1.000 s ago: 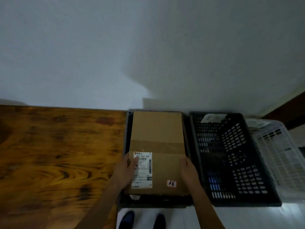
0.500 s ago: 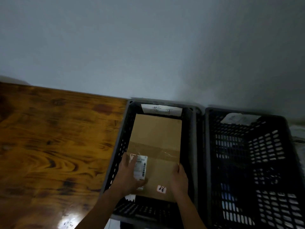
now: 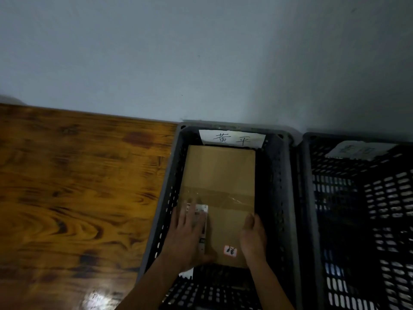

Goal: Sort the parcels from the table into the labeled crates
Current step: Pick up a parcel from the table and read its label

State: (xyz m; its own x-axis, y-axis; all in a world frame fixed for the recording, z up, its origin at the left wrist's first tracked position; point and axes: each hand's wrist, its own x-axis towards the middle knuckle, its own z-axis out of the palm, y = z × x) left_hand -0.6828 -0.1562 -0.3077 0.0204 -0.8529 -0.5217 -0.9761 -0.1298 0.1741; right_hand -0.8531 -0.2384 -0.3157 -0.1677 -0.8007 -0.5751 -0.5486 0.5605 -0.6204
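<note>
Parcel (image 3: 220, 189), a flat brown cardboard box sealed with clear tape, lies deep inside the grey crate (image 3: 278, 175) at centre frame, its far edge just beneath the handwritten paper label (image 3: 232, 139) at the crate's 12 o'clock wall. The left hand (image 3: 190, 238) lies spread over the white shipping label (image 3: 202, 217) at the box's 7 o'clock corner, fingers straight and pressing flat, thumb towards the near edge. The right hand (image 3: 253, 240) rests at the 5 o'clock corner, fingers hidden over the box's side; whether they curl round the edge cannot be told, though it appears to steady rather than clutch. A small red-and-white sticker (image 3: 230, 251) shows between the two hands. The step looks nearly done: the box seems seated on the crate floor, so the sound finish is to ease pressure off evenly, let it settle level, then draw both hands straight up clear of the perforated walls. Dragging the left palm could shift the box. At 3 o'clock stands a black crate (image 3: 317, 198) with its own blurred label, touching or nearly touching the grey one. At 9 o'clock stretches the wooden counter (image 3: 78, 198), beneath a plain pale wall (image 3: 201, 52).
</note>
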